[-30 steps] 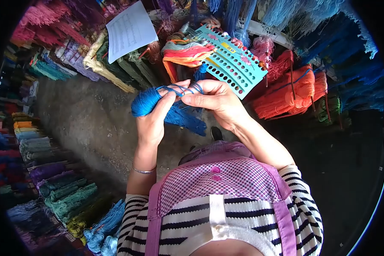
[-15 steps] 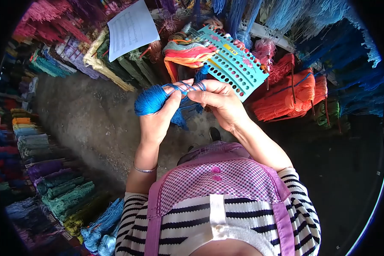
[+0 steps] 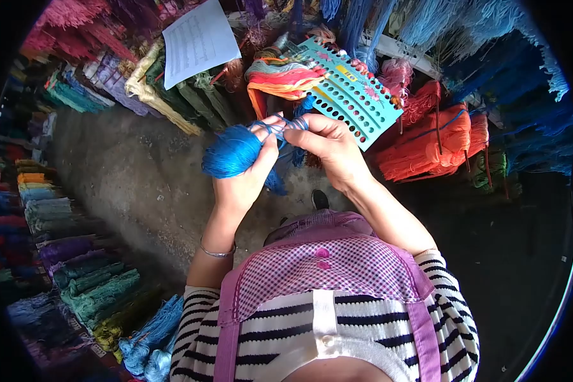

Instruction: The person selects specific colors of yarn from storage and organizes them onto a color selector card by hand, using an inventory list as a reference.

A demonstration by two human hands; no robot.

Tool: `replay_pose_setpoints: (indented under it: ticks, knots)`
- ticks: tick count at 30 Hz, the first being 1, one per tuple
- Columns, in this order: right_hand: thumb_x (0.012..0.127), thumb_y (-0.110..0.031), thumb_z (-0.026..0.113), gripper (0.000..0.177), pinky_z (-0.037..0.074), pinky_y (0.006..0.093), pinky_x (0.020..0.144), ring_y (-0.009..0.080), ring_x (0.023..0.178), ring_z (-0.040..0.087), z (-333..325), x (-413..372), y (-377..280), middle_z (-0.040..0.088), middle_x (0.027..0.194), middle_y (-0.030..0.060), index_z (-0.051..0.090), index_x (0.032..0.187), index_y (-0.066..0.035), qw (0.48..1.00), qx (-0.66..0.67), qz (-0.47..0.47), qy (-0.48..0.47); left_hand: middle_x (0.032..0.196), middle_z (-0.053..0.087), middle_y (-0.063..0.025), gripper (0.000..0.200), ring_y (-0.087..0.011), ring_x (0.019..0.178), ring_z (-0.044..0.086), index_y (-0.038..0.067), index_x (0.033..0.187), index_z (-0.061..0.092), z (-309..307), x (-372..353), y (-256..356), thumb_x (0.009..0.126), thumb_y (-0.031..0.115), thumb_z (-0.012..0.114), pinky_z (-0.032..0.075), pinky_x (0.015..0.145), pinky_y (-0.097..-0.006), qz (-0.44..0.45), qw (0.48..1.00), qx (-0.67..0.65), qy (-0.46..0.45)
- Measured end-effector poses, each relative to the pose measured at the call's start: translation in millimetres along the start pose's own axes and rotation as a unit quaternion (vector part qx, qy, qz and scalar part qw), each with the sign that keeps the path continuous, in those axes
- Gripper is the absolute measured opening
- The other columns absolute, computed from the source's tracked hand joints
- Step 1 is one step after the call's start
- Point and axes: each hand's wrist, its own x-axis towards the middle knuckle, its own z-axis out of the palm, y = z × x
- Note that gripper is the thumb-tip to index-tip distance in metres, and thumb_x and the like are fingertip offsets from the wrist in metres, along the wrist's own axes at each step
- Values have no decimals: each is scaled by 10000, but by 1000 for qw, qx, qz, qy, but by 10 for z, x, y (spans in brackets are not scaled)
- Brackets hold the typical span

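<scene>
A thick bundle of blue thread [image 3: 231, 151] lies in my left hand [image 3: 251, 172], whose fingers are closed on it. My right hand [image 3: 328, 148] pinches strands of the same blue thread, and loops of it run round the fingers between both hands. The fingertips of the two hands nearly meet. Loose blue ends hang below and behind them. Just past my right hand is a turquoise card with rows of holes [image 3: 353, 92], with orange, red and pale skeins [image 3: 280, 79] at its left.
A printed white sheet [image 3: 200, 44] lies over hanging skeins at the upper left. Large orange-red skeins [image 3: 426, 143] hang at the right, blue ones [image 3: 490, 38] at the upper right. A rack of many-coloured skeins [image 3: 95, 274] runs down the left side. Concrete floor [image 3: 134, 172] shows below.
The blue bundle has shifted slightly right and turned, showing a rounder side. My left hand has moved a little to the right, and the loops at the fingers have changed shape.
</scene>
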Motion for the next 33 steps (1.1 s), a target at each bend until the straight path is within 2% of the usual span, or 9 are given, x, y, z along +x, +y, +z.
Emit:
replay_pose_setpoints:
  ticks: [4, 5, 8, 10, 15, 22, 25, 27, 33]
  knots:
    - [861, -110, 601, 103, 460, 261, 806, 134, 793, 612, -36, 46, -45, 668, 871, 54, 642, 911, -29, 990, 138, 33, 7, 1085, 646, -153, 192, -208, 953, 631, -57, 1045, 638, -54, 28, 70, 907, 32, 537, 514, 837, -320, -131, 971, -197, 24]
    - [889, -153, 566, 146, 478, 288, 800, 163, 794, 614, 2, 34, -65, 655, 840, 69, 628, 914, -24, 975, 217, 43, 13, 1171, 604, -153, 304, -209, 1008, 606, -67, 1171, 574, -94, 35, 110, 918, 99, 552, 508, 854, -323, -164, 956, -243, 7]
    - [906, -180, 561, 184, 491, 307, 782, 163, 798, 614, 32, 47, -83, 636, 804, 56, 626, 941, -12, 979, 197, 43, -23, 1261, 546, -139, 482, -181, 1067, 558, -62, 1289, 472, -42, 33, 114, 893, 172, 617, 492, 851, -303, -113, 943, -311, -36]
    - [912, -239, 594, 230, 478, 273, 744, 118, 766, 594, 70, 43, -133, 631, 785, 24, 651, 949, -19, 990, 117, 72, -27, 1339, 473, -131, 767, -136, 1068, 506, -65, 1342, 397, -31, 26, 42, 778, 309, 758, 453, 828, -252, -103, 943, -296, -111]
    - [859, -135, 657, 142, 469, 246, 739, 83, 778, 586, 69, 27, -79, 664, 858, 28, 670, 928, -11, 998, -1, 30, -55, 1360, 438, -212, 903, -293, 1215, 476, -82, 1324, 397, -23, 57, -82, 689, 430, 785, 406, 977, -364, 81, 988, 30, -127]
    - [843, -106, 665, 121, 465, 251, 783, 85, 790, 592, 88, 6, -113, 671, 855, 29, 674, 914, -8, 998, 7, 43, -46, 1367, 415, -251, 945, -338, 1267, 427, -107, 1308, 403, -43, 59, -139, 672, 486, 771, 350, 1033, -405, 83, 988, 14, -133]
    - [836, -98, 669, 113, 465, 256, 790, 90, 793, 595, 85, 2, -97, 671, 857, 26, 673, 913, -14, 998, 0, 48, -45, 1372, 414, -242, 922, -329, 1269, 428, -95, 1321, 401, -65, 70, -90, 732, 550, 694, 353, 1029, -397, 83, 986, 24, -141]
    - [833, -93, 671, 107, 465, 257, 793, 93, 794, 597, 82, 12, -81, 671, 857, 23, 673, 909, -18, 998, 6, 49, -40, 1390, 415, -193, 894, -289, 1265, 433, -77, 1339, 396, -107, 58, -75, 826, 646, 508, 358, 1023, -385, 16, 987, -65, -148]
    - [845, -73, 636, 123, 476, 301, 798, 123, 843, 596, 79, 43, -74, 660, 920, 45, 650, 960, -33, 989, 132, 44, -49, 1369, 455, -111, 959, -198, 1231, 442, -46, 1351, 409, -148, 45, 70, 863, 740, 151, 361, 1011, -340, -148, 952, -228, -140]
